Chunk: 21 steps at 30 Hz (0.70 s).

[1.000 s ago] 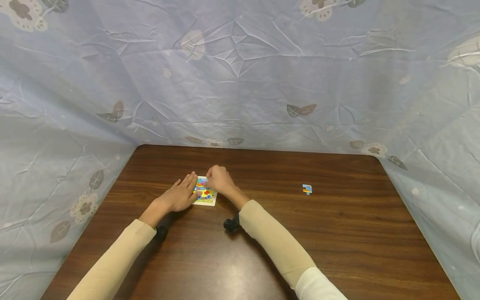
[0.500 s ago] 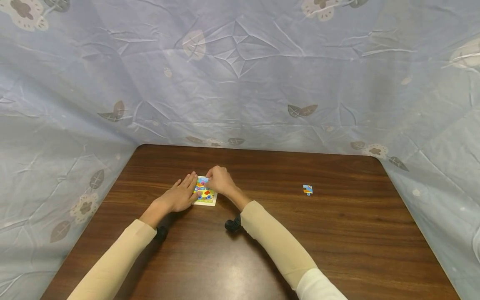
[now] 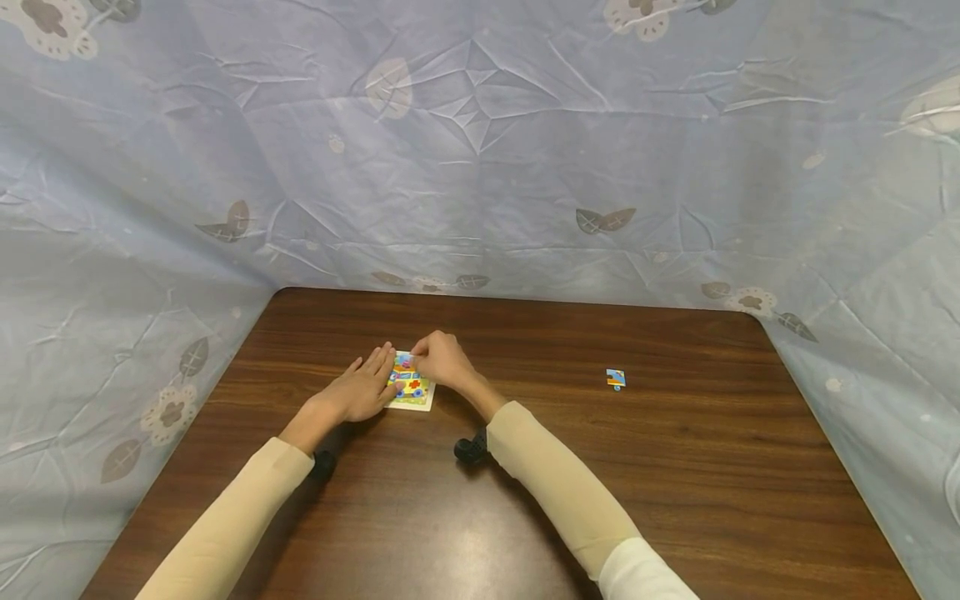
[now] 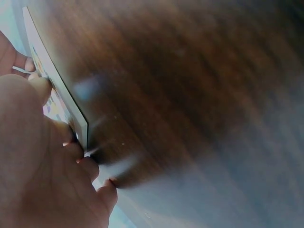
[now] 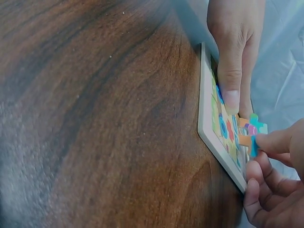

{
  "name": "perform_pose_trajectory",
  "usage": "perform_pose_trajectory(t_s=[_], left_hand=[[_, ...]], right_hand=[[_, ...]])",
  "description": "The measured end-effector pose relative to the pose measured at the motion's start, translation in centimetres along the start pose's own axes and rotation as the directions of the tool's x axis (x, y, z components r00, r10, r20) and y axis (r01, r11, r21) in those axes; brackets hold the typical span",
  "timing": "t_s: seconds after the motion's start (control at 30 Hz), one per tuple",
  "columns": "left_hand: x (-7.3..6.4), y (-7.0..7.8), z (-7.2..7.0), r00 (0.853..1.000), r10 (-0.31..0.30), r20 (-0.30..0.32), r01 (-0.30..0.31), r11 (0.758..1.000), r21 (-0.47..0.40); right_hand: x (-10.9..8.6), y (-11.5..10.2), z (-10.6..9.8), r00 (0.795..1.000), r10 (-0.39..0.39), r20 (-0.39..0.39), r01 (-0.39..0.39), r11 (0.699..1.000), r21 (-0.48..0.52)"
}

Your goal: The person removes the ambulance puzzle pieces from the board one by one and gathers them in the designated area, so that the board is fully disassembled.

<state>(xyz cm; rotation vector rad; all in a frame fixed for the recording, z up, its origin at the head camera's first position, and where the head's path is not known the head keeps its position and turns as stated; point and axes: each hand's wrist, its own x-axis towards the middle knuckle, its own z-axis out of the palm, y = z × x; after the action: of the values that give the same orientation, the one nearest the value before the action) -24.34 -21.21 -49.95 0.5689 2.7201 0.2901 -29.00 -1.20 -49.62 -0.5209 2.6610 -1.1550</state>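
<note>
A small jigsaw puzzle (image 3: 409, 402) in a pale frame lies on the table; its picture has wheels and a red cross. My left hand (image 3: 358, 393) rests flat across its left side, fingers stretched out, thumb on the picture in the right wrist view. At the top right of the puzzle, my right hand (image 3: 444, 362) pinches a multicoloured jigsaw piece (image 5: 254, 127) between thumb and fingers. That piece sits tilted above the frame (image 5: 204, 109), a green knob pointing up. From the left wrist, the frame's side edge (image 4: 66, 95) shows beyond the left palm (image 4: 33, 156).
Another jigsaw piece (image 3: 615, 378), blue and orange, lies apart to the right on the brown wooden table (image 3: 675, 467). Black wrist cameras, one of them (image 3: 470, 451) under the right sleeve, hang close to the tabletop. A patterned cloth (image 3: 480, 167) surrounds the table's back and sides.
The right wrist has shifted slightly to the right, while its fingers stay at the puzzle's upper right corner. My left hand and the loose piece stay put.
</note>
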Motion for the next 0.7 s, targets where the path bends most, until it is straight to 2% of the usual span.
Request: perform_pose_trajectory(t_s=[0.17, 0.4, 0.7], left_hand=[[-0.1, 0.1, -0.1, 1.000, 0.000, 0.001, 0.000, 1.000, -0.002], [-0.2, 0.0, 0.0, 1.000, 0.000, -0.009, 0.000, 1.000, -0.007], [-0.2, 0.0, 0.0, 1.000, 0.006, -0.019, -0.007, 1.000, -0.014]], right_hand=[[0.0, 0.2, -0.3, 1.000, -0.018, 0.010, 0.018, 0.999, 0.028], [-0.5, 0.6, -1.3, 0.999, -0.049, -0.019, 0.050, 0.998, 0.037], [-2.3, 1.8, -4.5, 0.998, -0.067, -0.012, 0.068, 0.995, 0.071]])
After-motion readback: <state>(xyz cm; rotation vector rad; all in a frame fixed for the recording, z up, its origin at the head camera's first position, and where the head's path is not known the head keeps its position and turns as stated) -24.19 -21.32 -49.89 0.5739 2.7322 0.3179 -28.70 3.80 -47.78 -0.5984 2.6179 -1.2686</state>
